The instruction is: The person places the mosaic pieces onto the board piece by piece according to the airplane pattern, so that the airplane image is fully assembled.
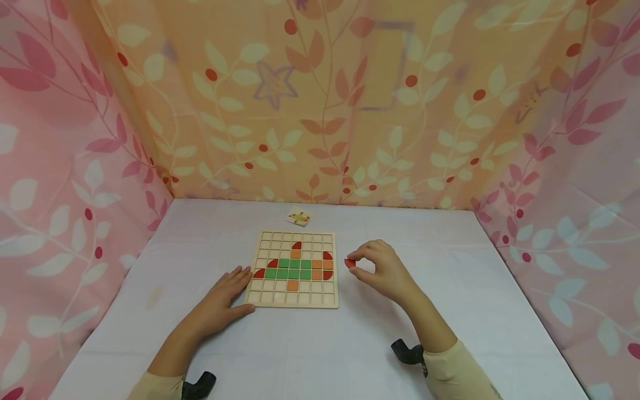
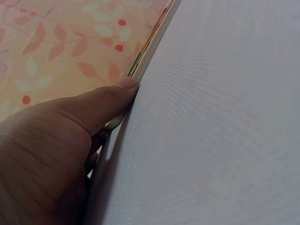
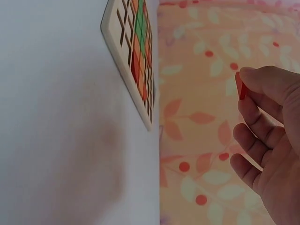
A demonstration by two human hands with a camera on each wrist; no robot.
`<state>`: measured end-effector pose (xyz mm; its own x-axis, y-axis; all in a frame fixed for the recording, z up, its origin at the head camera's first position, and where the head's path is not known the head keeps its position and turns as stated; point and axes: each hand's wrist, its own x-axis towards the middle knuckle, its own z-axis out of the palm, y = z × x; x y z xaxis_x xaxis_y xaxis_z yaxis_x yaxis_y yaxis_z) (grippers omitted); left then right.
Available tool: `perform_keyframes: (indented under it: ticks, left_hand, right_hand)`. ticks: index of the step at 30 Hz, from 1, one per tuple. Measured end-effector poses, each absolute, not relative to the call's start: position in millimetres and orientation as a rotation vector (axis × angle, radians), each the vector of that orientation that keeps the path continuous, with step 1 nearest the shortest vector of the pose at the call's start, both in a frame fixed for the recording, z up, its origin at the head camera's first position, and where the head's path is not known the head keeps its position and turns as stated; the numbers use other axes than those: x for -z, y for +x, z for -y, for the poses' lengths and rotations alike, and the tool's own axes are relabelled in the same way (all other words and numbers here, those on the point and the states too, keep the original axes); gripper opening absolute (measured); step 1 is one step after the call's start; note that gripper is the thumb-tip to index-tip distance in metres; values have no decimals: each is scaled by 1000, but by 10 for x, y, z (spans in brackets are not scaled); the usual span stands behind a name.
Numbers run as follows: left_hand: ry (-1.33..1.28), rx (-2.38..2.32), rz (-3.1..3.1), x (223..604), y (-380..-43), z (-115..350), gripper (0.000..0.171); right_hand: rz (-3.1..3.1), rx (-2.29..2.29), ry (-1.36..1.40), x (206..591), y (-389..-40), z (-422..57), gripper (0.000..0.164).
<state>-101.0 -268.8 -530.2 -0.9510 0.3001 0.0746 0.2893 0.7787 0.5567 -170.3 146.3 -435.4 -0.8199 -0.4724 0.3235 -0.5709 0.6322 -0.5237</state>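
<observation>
A pale wooden grid board (image 1: pixel 320 298) lies on the table, with green square tiles (image 1: pixel 287 273), several orange squares and several red rounded pieces in its cells. My left hand (image 1: pixel 216 304) rests against the board's left side, fingers stretched out; in the left wrist view its thumb (image 2: pixel 115 97) touches the board's edge. To the right of the board, my right hand (image 1: pixel 384 271) pinches a small red rounded piece (image 1: pixel 350 263) between thumb and forefinger, above the table. The right wrist view shows this piece (image 3: pixel 240 86) nearly edge-on, the other fingers loosely bent.
A small picture card (image 1: pixel 299 217) with a coloured pattern lies behind the board. White cloth covers the table (image 1: pixel 310 355). Flowered curtains (image 1: pixel 320 111) close off the back and both sides. A black mount (image 1: pixel 407 352) sits at each wrist.
</observation>
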Motion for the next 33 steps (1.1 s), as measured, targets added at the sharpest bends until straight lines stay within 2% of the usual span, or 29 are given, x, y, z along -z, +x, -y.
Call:
perform_keyframes:
  ticks: [24,33]
  left_hand:
    - [503,-930,-2959,5288,-1007,2679,87]
    - [494,-925,-2953,5261,-995,2670,86]
  right_hand:
    - [2639,-957,1144,4446,-1640,-681,14]
    - [2704,-987,1156,4529,-1607,-459,15]
